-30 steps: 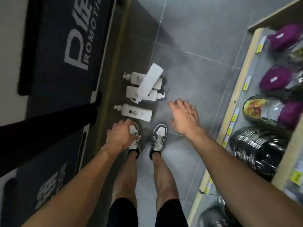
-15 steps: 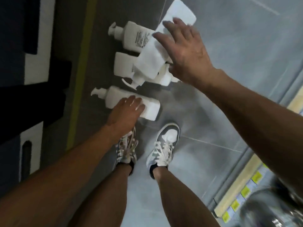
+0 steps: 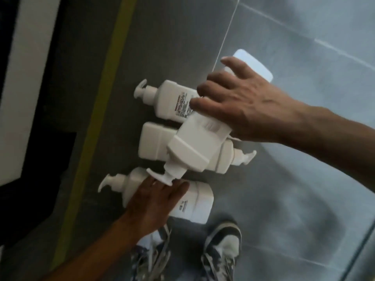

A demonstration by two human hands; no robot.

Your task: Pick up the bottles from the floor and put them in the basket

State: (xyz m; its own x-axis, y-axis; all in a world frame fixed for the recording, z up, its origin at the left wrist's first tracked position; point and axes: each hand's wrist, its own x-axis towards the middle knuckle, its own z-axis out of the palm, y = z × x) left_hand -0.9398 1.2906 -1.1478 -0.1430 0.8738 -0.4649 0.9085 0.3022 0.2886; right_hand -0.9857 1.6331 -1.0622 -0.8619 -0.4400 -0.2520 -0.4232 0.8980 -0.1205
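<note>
Your right hand [image 3: 241, 104] lies over the top bottle [image 3: 194, 147], fingers spread wide across its upper body; the palm touches it, but the fingers have not closed round it. That bottle lies slantwise, its pump head [image 3: 160, 176] pointing down toward your left hand and its flat base [image 3: 253, 64] showing past your fingertips toward the far side of the floor [image 3: 304, 179].

Your left hand [image 3: 156, 201] rests flat on the nearest bottle [image 3: 194, 205], fingers together and stretched out along its body, not gripping. This bottle lies on its side just ahead of your shoes [image 3: 222, 254], its pump [image 3: 107, 182] toward the yellow floor line [image 3: 95, 122].

Under the slanted bottle lie two more on the floor, side by side. The middle bottle [image 3: 154, 142] has its pump [image 3: 243, 158] pointing away from the yellow line. The far bottle [image 3: 172, 100] shows a printed label and points its pump [image 3: 142, 91] toward the yellow line. All four are white pump bottles, touching or nearly so, on the darker strip of floor beside the grey tiles. The basket is out of view.
</note>
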